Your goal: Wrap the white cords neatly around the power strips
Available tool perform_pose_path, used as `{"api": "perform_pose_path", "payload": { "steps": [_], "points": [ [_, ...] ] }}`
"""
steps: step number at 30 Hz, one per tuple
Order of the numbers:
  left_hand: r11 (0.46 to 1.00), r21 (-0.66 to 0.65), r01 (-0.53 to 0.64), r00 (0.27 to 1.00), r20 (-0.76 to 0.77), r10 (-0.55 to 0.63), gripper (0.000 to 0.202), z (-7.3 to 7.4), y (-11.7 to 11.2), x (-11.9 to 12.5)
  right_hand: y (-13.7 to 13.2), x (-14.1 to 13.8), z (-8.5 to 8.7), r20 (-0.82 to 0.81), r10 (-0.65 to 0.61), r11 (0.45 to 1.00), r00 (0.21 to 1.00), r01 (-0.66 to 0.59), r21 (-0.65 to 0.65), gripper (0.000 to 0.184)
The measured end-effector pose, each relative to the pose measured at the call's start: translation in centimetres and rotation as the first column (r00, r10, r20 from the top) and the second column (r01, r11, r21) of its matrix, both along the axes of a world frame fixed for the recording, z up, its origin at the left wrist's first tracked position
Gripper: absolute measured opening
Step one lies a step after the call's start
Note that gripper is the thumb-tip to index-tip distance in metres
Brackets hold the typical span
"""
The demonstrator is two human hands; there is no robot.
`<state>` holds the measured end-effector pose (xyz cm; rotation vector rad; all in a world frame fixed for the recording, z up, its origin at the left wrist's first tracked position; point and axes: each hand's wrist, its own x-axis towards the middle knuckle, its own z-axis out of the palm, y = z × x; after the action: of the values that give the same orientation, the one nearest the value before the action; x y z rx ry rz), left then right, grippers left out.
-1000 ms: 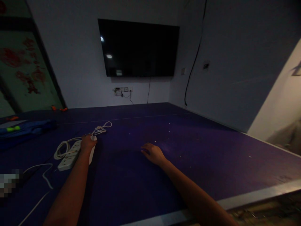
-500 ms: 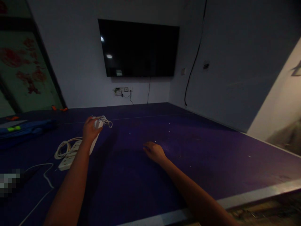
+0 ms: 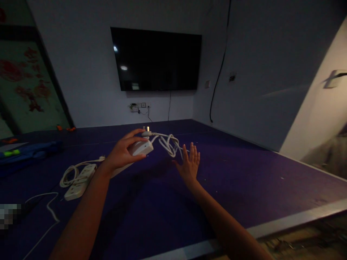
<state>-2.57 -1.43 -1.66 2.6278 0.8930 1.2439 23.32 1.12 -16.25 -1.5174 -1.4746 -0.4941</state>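
Note:
Raised above the purple surface, my left hand (image 3: 121,151) grips a white power strip (image 3: 143,147) near its far end, with the plug (image 3: 147,133) held at the fingertips and its prongs pointing up. From the plug, a bundled white cord (image 3: 169,144) hangs out to the right. Beside that bundle is my right hand (image 3: 189,162), open, its fingers spread and upright; whether they touch the cord I cannot tell. A second white power strip (image 3: 81,182) lies left of my left forearm, its own cord (image 3: 71,175) coiled next to it.
The purple surface (image 3: 151,209) has a pale front edge (image 3: 189,251) and small white specks. Blue cloth (image 3: 35,151) lies at far left, near a loose white cable (image 3: 50,207). A TV (image 3: 159,61) hangs on the back wall above sockets (image 3: 141,105). A black cable (image 3: 219,81) hangs at right.
My left hand has swung right with the power strip, its cord bundle now extending toward my right hand. The right hand has lifted and spread its fingers. The view has shifted slightly.

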Motion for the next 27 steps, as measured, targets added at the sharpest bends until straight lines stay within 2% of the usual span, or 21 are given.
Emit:
{"api": "perform_pose_path", "payload": {
  "steps": [3,6,9,11,14,17,19,20,22,23,25,27],
  "points": [
    [0.992,-0.065,0.105,0.994,-0.019,-0.106,0.04,-0.2,-1.2,1.8,0.0,1.0,0.4,-0.085,-0.027,0.999,0.996,0.029,0.022,0.055],
    [0.979,-0.117,0.165,0.986,0.039,-0.162,0.042,-0.6,-1.6,3.0,0.1,1.6,0.5,-0.19,0.057,0.998,0.98,-0.058,0.003,0.042],
    [0.947,-0.217,0.236,0.952,0.246,-0.181,0.044,-1.4,-0.7,3.9,0.1,1.5,0.5,-0.314,0.148,0.988,0.938,-0.157,-0.003,0.037],
    [0.901,-0.316,0.297,0.89,0.432,-0.142,0.046,-2.3,0.4,4.5,0.2,1.2,0.5,-0.425,0.212,0.975,0.88,-0.222,0.026,0.035],
    [0.789,-0.471,0.396,0.721,0.691,0.051,0.048,-4.0,2.3,5.2,0.6,0.8,0.5,-0.595,0.366,0.925,0.716,-0.352,0.145,0.033],
    [0.597,-0.625,0.504,0.602,0.749,0.276,0.054,-6.0,3.9,5.7,1.4,0.6,0.4,-0.722,0.493,0.842,0.485,-0.476,0.255,0.031],
    [0.464,-0.664,0.587,0.578,0.745,0.334,0.042,-7.6,4.5,6.0,1.9,0.7,0.2,-0.792,0.491,0.821,0.363,-0.496,0.281,0.028],
    [0.381,-0.685,0.62,0.586,0.728,0.356,0.033,-8.4,4.7,6.2,2.0,0.8,0.1,-0.82,0.474,0.824,0.322,-0.492,0.283,0.026],
    [0.247,-0.713,0.657,0.6,0.692,0.401,0.029,-10.2,5.0,6.6,2.3,0.9,-0.1,-0.855,0.436,0.837,0.28,-0.475,0.272,0.021],
    [0.205,-0.718,0.665,0.599,0.677,0.426,0.032,-11.0,5.1,6.8,2.4,1.0,-0.2,-0.866,0.42,0.845,0.273,-0.466,0.262,0.019],
    [0.172,-0.715,0.678,0.581,0.664,0.471,0.035,-12.5,5.3,7.3,2.5,1.1,-0.6,-0.877,0.391,0.862,0.278,-0.445,0.243,0.019],
    [0.164,-0.725,0.668,0.575,0.644,0.504,0.035,-13.7,5.5,7.7,2.6,1.2,-0.9,-0.886,0.364,0.88,0.288,-0.419,0.226,0.018]
  ]
}}
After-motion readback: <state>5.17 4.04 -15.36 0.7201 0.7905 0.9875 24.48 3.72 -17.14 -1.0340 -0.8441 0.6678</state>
